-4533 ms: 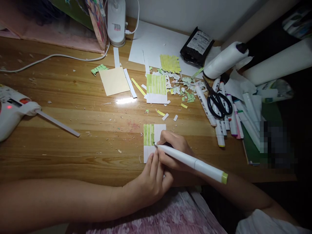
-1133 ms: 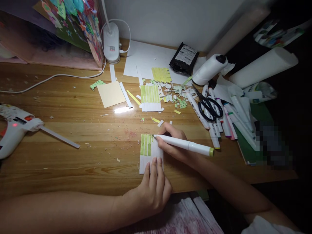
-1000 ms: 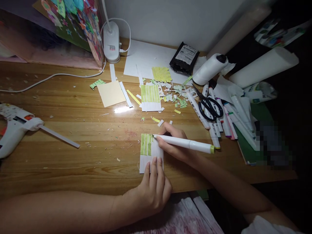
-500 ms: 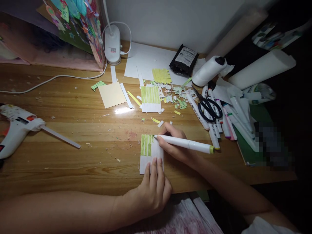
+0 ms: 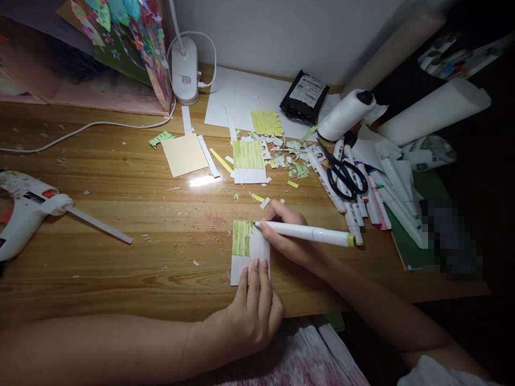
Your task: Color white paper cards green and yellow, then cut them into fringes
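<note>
A small white paper (image 5: 239, 268) with green stripes on its upper left lies near the table's front edge. The fingers of my left hand (image 5: 255, 311) lie flat and slightly apart on its lower part, pressing it to the wood. My right hand (image 5: 287, 236) pinches a white marker (image 5: 311, 232) with a green end, its tip at the paper's top edge, right of the stripes. Above it lie another green-striped paper (image 5: 248, 161), a yellow-green fringed piece (image 5: 266, 124) and a cream square sheet (image 5: 185, 155).
A glue gun (image 5: 28, 209) lies at the left. Black scissors (image 5: 346, 179) rest on several markers (image 5: 374, 203) at the right. Paper scraps (image 5: 292, 155), a black packet (image 5: 304, 97), a white roll (image 5: 344, 115) and a lamp base (image 5: 185, 72) stand or lie behind.
The marker's rear end has tipped slightly upward in my right hand, with its tip staying near the paper's top edge. My left hand has stayed on the paper.
</note>
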### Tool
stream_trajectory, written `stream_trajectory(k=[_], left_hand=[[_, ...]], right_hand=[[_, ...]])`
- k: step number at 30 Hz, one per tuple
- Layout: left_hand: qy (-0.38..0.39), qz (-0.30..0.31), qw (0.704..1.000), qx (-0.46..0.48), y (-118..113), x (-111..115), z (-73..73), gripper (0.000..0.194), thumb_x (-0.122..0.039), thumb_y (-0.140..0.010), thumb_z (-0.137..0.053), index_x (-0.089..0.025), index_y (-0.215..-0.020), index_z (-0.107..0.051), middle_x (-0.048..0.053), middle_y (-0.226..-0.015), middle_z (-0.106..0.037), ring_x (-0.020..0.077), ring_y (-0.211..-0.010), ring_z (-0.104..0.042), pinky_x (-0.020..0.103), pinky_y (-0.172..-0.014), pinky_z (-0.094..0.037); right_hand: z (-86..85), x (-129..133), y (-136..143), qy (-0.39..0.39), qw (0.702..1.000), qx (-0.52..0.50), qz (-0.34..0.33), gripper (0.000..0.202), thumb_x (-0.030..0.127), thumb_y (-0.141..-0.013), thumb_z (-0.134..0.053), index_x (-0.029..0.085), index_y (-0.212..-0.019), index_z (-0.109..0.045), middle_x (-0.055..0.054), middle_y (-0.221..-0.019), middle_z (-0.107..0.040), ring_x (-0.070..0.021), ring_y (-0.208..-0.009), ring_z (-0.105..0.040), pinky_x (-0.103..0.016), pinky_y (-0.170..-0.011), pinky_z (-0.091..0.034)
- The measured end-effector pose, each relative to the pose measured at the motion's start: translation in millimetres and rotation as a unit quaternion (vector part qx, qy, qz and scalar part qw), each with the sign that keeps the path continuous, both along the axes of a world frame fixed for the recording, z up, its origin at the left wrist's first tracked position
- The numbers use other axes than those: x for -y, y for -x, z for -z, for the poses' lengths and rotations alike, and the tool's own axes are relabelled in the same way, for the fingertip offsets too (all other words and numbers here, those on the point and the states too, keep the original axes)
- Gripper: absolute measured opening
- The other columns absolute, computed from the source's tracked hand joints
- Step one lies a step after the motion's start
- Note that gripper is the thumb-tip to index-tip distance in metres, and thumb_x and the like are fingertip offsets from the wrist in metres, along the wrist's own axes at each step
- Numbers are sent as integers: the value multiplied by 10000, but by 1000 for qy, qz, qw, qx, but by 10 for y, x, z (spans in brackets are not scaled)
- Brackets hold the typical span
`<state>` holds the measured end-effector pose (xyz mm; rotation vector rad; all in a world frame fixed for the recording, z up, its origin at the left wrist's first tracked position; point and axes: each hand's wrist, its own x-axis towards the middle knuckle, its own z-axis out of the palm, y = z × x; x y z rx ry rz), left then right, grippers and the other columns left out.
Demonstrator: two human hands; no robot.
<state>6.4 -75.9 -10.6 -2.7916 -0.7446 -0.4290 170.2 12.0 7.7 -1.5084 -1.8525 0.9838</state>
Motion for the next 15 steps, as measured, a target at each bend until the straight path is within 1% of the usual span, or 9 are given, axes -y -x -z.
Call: stream_trajectory(k=[5, 8, 13, 15], left_hand=[[-1, -2, 1000, 0, 1, 1, 5, 252, -286, -851, -470, -61, -913, -564, 244, -1092, -631, 352, -1042, -598, 468, -864, -480], [3, -5, 1000, -5, 1, 9, 9, 251, -288, -866, -461, -64, -921, -559, 254, -1112, -618, 345, -1054, -594, 484, -884, -459], [2, -3, 1000, -5, 1, 17, 9, 265, -288, -874, -449, -53, -928, -560, 266, -1113, -612, 355, -1059, -590, 491, -885, -451], [3, -2, 1000, -4, 0, 14, 7, 265, -289, -869, -456, -51, -924, -560, 262, -1109, -615, 357, -1057, -590, 487, -888, -453]], right_hand=[[-16, -2, -8, 13, 1000, -9, -16, 183, 246, -793, -535, 197, -677, -403, 49, -602, -437, -96, -533, -397, -210, -495, -292], [-12, -2, -11, 3, 1000, -3, -20, 170, 247, -791, -533, 197, -690, -406, 50, -609, -443, -94, -531, -399, -210, -502, -296], [-4, -2, -9, -15, 998, 17, -61, 164, 220, -763, -545, 193, -673, -410, 52, -597, -460, -88, -514, -400, -212, -506, -295], [-9, -4, -11, -11, 998, 18, -51, 157, 227, -774, -540, 193, -680, -418, 49, -605, -470, -91, -521, -415, -213, -512, -304]])
